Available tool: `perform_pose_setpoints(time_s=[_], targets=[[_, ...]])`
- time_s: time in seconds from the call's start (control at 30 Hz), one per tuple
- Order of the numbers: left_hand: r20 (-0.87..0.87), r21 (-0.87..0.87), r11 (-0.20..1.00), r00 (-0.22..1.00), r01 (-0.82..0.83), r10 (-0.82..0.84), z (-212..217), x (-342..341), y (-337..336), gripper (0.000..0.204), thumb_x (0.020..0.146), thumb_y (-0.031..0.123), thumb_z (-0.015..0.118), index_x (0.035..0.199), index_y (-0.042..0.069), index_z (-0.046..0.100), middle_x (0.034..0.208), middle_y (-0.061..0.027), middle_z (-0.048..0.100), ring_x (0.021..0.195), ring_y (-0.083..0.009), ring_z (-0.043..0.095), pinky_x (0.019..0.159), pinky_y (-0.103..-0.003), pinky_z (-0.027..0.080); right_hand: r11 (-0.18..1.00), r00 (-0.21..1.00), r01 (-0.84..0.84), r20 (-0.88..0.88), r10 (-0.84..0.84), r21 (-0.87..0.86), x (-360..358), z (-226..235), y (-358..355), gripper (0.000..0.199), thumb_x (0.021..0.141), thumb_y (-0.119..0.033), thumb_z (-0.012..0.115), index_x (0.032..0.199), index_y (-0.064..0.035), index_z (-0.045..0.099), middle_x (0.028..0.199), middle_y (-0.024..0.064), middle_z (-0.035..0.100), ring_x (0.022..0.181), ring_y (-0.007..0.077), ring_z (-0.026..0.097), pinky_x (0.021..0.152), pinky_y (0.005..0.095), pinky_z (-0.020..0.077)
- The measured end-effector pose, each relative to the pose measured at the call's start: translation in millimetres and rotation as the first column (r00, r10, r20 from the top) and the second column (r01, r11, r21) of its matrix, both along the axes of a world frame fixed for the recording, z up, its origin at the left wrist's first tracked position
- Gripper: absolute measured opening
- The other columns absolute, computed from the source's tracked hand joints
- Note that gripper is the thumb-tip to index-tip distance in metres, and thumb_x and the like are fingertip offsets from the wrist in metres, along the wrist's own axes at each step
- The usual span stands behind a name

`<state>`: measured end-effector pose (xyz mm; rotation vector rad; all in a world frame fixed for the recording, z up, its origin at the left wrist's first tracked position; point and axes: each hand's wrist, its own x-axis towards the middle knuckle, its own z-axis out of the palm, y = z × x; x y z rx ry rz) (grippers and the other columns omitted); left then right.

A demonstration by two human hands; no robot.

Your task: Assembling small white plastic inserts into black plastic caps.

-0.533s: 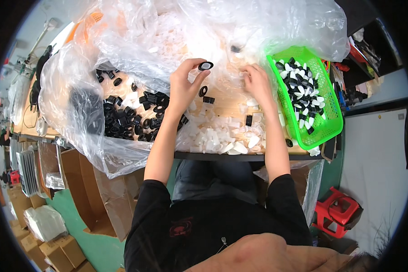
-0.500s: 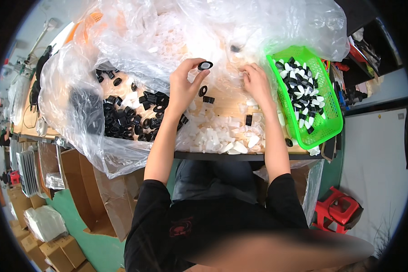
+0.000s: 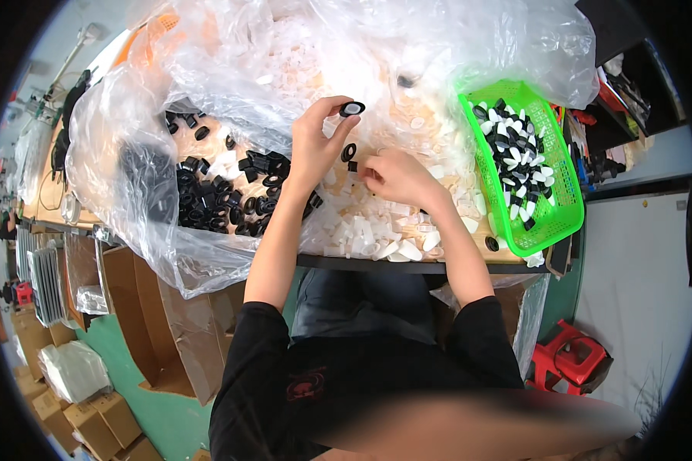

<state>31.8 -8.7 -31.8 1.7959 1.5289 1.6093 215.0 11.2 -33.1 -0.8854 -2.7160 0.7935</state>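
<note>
My left hand (image 3: 315, 138) is raised over the table and pinches a black oval ring with a white centre (image 3: 351, 109) between thumb and fingers. Lower and to the right, my right hand (image 3: 398, 177) has its fingers bent over the right end of a small black ring (image 3: 353, 165) at the tabletop, partly covering it. Another black ring (image 3: 349, 151) lies just beyond that one, near my left wrist. Translucent white plastic pieces (image 3: 377, 234) are scattered below my right hand.
At the left, a heap of black rings (image 3: 208, 196) lies inside a crumpled clear plastic bag (image 3: 123, 131). A green basket (image 3: 524, 247) of black and white pieces stands at the right. More plastic film (image 3: 476, 46) covers the back. A red stool (image 3: 569, 357) is below right.
My right hand has moved left and toward me, away from the basket side, to the small black ring. My left hand stays almost still with its ring.
</note>
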Motion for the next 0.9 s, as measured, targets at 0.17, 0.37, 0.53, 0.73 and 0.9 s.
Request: perform_pose_setpoints(time_s=[0.17,0.37,0.53,0.73,0.9], targets=[[0.002,0.003,1.0,1.0,0.009,-0.009,1.2,0.1,-0.9,0.026,0.081,0.003,0.074,0.106,0.001,0.067,0.096,-0.0101,0.071,0.09,-0.0181,0.067,0.083,-0.029,0.052,0.994,0.993,-0.104,0.061,0.106,-0.029,-3.9,-8.9,-6.4,0.013,0.08,-0.011,0.06,0.09,-0.009,0.069,0.093,0.0096,0.065,0.091,0.0289,0.062,0.079,0.0401,0.0508],[-0.049,0.014,0.999,0.998,0.039,-0.038,3.2,2.3,-1.6,0.027,0.08,0.002,0.074,0.105,0.001,0.067,0.094,-0.0102,0.07,0.088,-0.0187,0.066,0.082,-0.03,0.051,0.99,0.994,-0.11,0.014,0.109,0.093,-5.4,-12.5,-10.5,0.015,0.078,-0.006,0.063,0.091,-0.0111,0.069,0.107,0.0059,0.058,0.102,0.0263,0.059,0.085,0.0393,0.0508],[-0.059,0.002,0.999,0.997,0.04,-0.04,3.2,4.6,-2.0,0.027,0.079,0.003,0.074,0.106,0.002,0.067,0.094,-0.0105,0.07,0.088,-0.0198,0.066,0.081,-0.03,0.05,0.993,0.995,-0.093,0.041,0.09,0.075,-6.6,-7.9,-10.3,0.015,0.078,-0.006,0.064,0.09,-0.0125,0.069,0.107,0.0054,0.057,0.102,0.0261,0.058,0.084,0.0392,0.0513],[-0.076,0.011,0.999,0.996,0.04,-0.04,1.1,3.3,-1.6,0.029,0.078,0.002,0.074,0.107,0.003,0.068,0.094,-0.0107,0.07,0.087,-0.0201,0.066,0.08,-0.03,0.05,0.999,0.99,-0.015,-0.138,0.019,0.036,0.1,-7.9,5.7,0.012,0.083,-0.007,0.064,0.094,-0.0063,0.068,0.097,0.007,0.064,0.092,0.0278,0.063,0.08,0.0385,0.051],[-0.103,0.026,0.995,0.991,0.092,-0.089,1.9,5.6,-2.0,0.03,0.077,0.002,0.075,0.106,0.004,0.068,0.095,-0.0111,0.07,0.089,-0.0228,0.067,0.08,-0.033,0.051,0.947,0.731,0.303,-0.664,-0.16,0.106,8.4,17.2,12.3,0.013,0.085,-0.002,0.065,0.097,-0.0045,0.067,0.092,0.0079,0.066,0.08,0.0214,0.063,0.07,0.0314,0.0503]])
